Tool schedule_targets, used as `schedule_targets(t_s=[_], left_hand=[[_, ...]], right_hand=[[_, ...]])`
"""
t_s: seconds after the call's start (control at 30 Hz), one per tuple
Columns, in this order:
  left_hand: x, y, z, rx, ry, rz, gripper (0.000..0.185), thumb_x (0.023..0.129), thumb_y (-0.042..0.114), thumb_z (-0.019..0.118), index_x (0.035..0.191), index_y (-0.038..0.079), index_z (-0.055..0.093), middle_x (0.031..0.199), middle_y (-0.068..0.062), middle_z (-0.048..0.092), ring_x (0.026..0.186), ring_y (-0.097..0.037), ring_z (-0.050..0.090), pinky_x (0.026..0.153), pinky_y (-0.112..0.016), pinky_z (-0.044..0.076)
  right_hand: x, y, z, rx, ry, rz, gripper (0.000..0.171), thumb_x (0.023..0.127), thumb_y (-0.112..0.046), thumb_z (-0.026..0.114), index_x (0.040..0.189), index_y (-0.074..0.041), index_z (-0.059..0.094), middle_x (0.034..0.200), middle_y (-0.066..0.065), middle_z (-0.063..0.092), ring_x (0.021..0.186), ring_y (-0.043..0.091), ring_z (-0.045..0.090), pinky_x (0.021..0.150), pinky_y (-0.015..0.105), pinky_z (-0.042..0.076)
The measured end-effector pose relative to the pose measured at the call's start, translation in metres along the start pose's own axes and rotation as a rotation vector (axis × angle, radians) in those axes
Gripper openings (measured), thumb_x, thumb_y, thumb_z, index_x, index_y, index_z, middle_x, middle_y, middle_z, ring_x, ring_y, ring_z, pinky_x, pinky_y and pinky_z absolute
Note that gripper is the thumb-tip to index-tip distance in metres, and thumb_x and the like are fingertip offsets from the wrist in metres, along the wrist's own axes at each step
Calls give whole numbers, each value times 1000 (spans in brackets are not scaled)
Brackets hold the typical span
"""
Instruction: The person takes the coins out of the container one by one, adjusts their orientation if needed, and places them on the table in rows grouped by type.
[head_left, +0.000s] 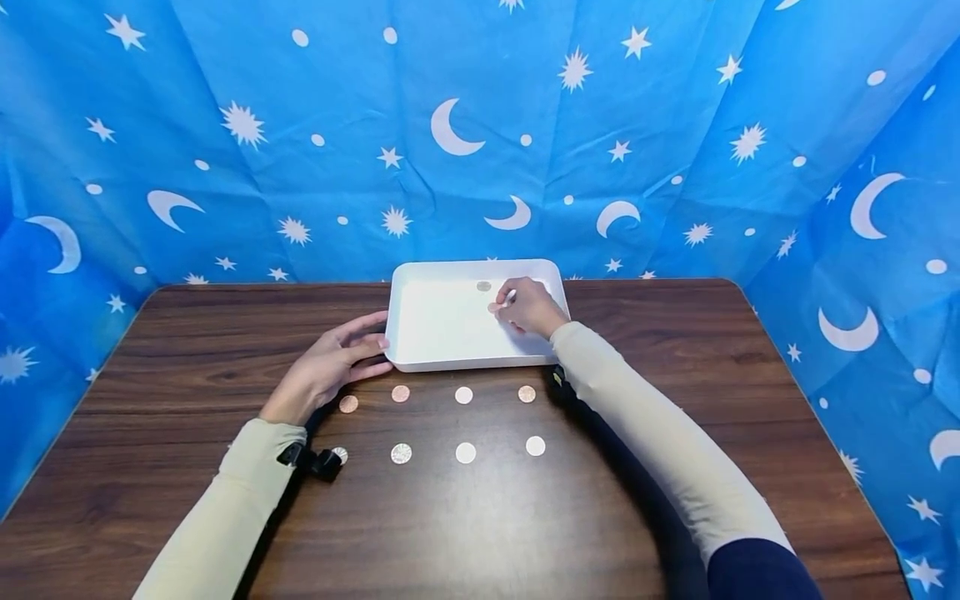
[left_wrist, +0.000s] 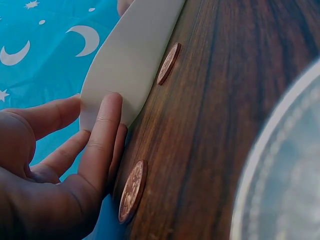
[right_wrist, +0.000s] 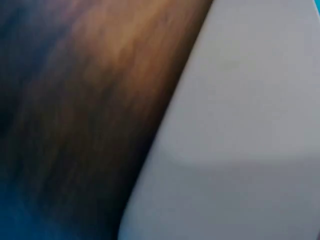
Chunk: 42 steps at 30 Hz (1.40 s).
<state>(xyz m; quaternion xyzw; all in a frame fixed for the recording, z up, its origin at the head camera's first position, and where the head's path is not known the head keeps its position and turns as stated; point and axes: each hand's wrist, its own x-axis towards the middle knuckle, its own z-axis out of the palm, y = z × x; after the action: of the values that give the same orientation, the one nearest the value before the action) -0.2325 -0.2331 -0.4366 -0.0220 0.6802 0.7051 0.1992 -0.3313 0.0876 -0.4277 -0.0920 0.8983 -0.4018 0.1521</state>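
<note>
A white tray (head_left: 420,333) stands at the table's far middle. My left hand (head_left: 358,348) lies flat on the table, its straight fingers (left_wrist: 102,125) touching the tray's (left_wrist: 135,50) near left corner. My right hand (head_left: 506,303) reaches into the tray, fingers curled, and pinches a copper coin (head_left: 495,307) just above the tray floor. A grey coin (head_left: 483,286) lies in the tray near the far wall. Several coins lie in two rows in front of the tray, copper (head_left: 401,393) and silver (head_left: 466,452). The right wrist view is a blur of white tray (right_wrist: 250,125).
The dark wooden table (head_left: 187,350) is enclosed by a blue star-and-moon cloth (head_left: 480,125) at the back and sides. Two copper coins (left_wrist: 168,63) (left_wrist: 132,191) lie close to my left fingers. A wrist camera mount (head_left: 315,460) partly covers one coin.
</note>
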Motion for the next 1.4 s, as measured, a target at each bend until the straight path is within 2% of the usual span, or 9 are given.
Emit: schedule_targets(t_s=[0.23, 0.47, 0.63, 0.77, 0.93, 1.1, 1.2, 1.3, 1.4], left_hand=[[-1, 0, -3, -8, -8, 19, 69, 108, 11, 60, 168, 11, 27, 138, -16, 53, 114, -15, 67, 98, -35, 57], [-2, -1, -3, -10, 1, 22, 69, 108, 11, 61, 168, 10, 28, 137, -15, 53, 114, -16, 66, 97, -35, 57], [-2, 0, -4, -4, -5, 25, 69, 108, 12, 62, 168, 11, 28, 140, -17, 51, 116, -16, 66, 99, -35, 57], [-2, 0, -3, -5, -6, 22, 68, 108, 12, 61, 168, 11, 28, 138, -15, 53, 115, -16, 66, 100, -35, 56], [-1, 0, -1, -13, 4, 12, 68, 108, 12, 61, 168, 11, 28, 129, -9, 58, 112, -14, 67, 98, -34, 57], [-1, 0, -1, -2, 2, 10, 68, 108, 12, 61, 168, 11, 28, 128, -9, 58, 112, -14, 67, 97, -34, 58], [-1, -1, -1, 8, 4, 2, 69, 108, 13, 62, 168, 11, 28, 129, -10, 58, 112, -15, 66, 97, -35, 58], [-1, -2, -1, 21, 0, 7, 69, 108, 14, 62, 168, 12, 28, 134, -13, 55, 115, -17, 65, 98, -36, 58], [-2, -2, -2, 35, -11, 21, 68, 109, 15, 61, 168, 12, 27, 144, -19, 49, 119, -19, 63, 99, -36, 57]], right_hand=[[1, -10, 11, 16, -57, -72, 11, 100, -10, 73, 104, -5, 65, 57, 1, 52, 43, 12, 49, 46, 25, 36], [-1, -7, 11, 229, -85, -32, 30, 98, 0, 71, 127, -5, 65, 78, 4, 56, 52, 13, 48, 51, 25, 36], [0, -5, 13, 301, -94, 13, 34, 97, 2, 72, 129, -8, 69, 82, 4, 52, 52, 13, 40, 50, 26, 31], [4, -3, 15, 277, -62, 28, 27, 98, -5, 73, 124, -12, 72, 84, 6, 51, 51, 13, 40, 47, 26, 31], [10, -3, 14, 241, -37, 29, 18, 99, -14, 75, 117, -15, 75, 90, 4, 59, 50, 13, 40, 44, 25, 32], [12, -6, 13, 94, -51, 12, 11, 100, -20, 75, 110, -17, 71, 89, 5, 61, 48, 12, 40, 46, 27, 34], [13, -7, 13, -20, -49, -33, 11, 100, -21, 74, 108, -15, 69, 107, 5, 67, 59, 14, 44, 57, 28, 37], [13, -6, 12, -66, -43, -78, 17, 100, -19, 74, 117, -15, 70, 126, 7, 67, 77, 19, 48, 71, 30, 38], [13, -6, 12, -49, -53, -88, 25, 101, -19, 73, 126, -18, 71, 128, 7, 65, 81, 19, 48, 72, 32, 39]])
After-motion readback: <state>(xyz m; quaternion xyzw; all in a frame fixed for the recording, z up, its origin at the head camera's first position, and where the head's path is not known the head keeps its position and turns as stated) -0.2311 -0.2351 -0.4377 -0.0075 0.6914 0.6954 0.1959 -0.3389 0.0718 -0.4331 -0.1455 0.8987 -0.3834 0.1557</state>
